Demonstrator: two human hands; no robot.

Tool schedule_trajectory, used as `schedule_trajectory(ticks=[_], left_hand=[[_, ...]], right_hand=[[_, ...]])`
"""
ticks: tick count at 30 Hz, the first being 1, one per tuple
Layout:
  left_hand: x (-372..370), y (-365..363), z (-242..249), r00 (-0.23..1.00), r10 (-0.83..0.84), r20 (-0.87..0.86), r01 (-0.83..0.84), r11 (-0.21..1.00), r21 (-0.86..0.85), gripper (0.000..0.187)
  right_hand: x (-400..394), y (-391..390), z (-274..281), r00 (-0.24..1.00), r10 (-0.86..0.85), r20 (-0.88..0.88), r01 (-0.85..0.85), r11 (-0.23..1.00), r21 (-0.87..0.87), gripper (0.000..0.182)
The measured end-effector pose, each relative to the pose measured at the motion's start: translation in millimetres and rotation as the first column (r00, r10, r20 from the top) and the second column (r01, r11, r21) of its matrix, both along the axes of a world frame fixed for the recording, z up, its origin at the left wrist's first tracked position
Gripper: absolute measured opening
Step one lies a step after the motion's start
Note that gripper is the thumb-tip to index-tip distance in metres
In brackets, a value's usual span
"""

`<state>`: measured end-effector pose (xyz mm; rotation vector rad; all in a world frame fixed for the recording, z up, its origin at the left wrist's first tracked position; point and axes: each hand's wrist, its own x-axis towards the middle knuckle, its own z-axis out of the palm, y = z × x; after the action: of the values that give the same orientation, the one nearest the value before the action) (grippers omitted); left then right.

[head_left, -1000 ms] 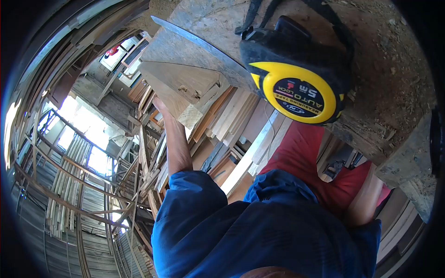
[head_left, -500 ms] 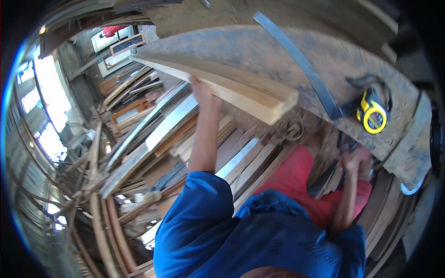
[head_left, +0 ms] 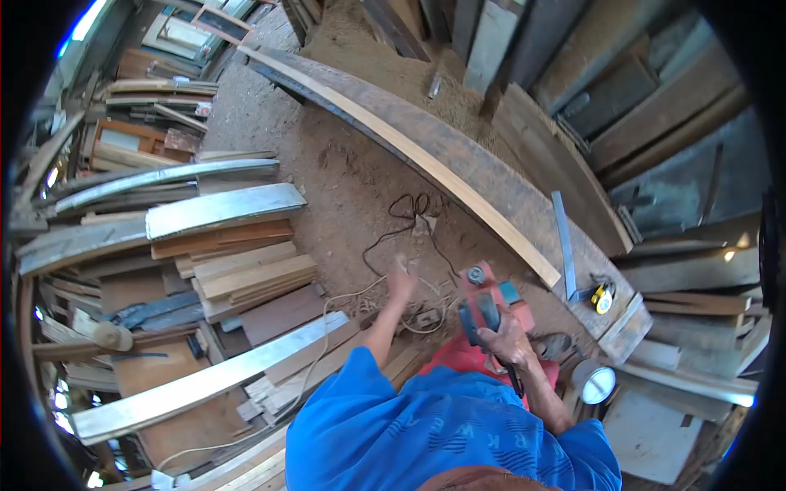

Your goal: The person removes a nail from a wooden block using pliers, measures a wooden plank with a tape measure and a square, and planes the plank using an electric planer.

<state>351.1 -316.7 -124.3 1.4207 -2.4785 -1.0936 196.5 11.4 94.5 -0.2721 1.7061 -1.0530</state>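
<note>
My right hand (head_left: 509,341) is wrapped around the handle of a red electric planer (head_left: 524,315), which is off the bench, in front of my body. Nothing shows in my left hand (head_left: 401,281), raised over the dirt floor left of the planer; its fingers are blurred. Along the near edge of a long wooden workbench (head_left: 458,151) lies a pale wooden board (head_left: 446,182). A metal try square (head_left: 564,245) and a yellow and black tape measure (head_left: 603,299) rest near the bench's right end, beyond the planer.
Stacked planks (head_left: 254,274) and metal-coloured strips (head_left: 213,376) fill the left side. A dark cord (head_left: 401,214) and a pale cable (head_left: 327,307) trail across the floor. Boards (head_left: 524,155) lean behind the bench. A white-topped can (head_left: 598,383) stands at the lower right.
My left hand has let go of the board, which now lies flat on the bench. My right hand has come up with the planer. The view has shifted and shows more floor.
</note>
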Motion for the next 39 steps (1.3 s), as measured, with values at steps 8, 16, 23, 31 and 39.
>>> schedule_trajectory(ticks=[8,16,23,31,39], left_hand=[[-16,199,87,0.349,-0.736,-0.580,0.908,0.419,0.015,0.025],[125,-13,20,0.951,-0.165,-0.262,0.235,0.935,0.265,0.012],[203,-211,305,0.759,0.359,-0.543,-0.637,0.580,-0.508,0.037],[108,-260,372,0.820,0.510,-0.259,-0.509,0.444,-0.737,0.020],[93,-270,217,0.779,0.583,0.231,-0.472,0.787,-0.396,0.020]], right_hand=[[-32,-160,142,0.992,-0.111,-0.064,0.066,0.870,-0.489,0.044],[-88,-225,190,0.960,-0.102,-0.262,-0.038,0.876,-0.482,0.046],[-148,-286,135,0.938,-0.075,-0.340,-0.052,0.935,-0.350,0.047],[-214,-406,62,0.972,0.020,-0.236,-0.088,0.956,-0.281,0.040],[-251,-502,35,0.945,0.133,-0.297,-0.212,0.944,-0.252,0.034]])
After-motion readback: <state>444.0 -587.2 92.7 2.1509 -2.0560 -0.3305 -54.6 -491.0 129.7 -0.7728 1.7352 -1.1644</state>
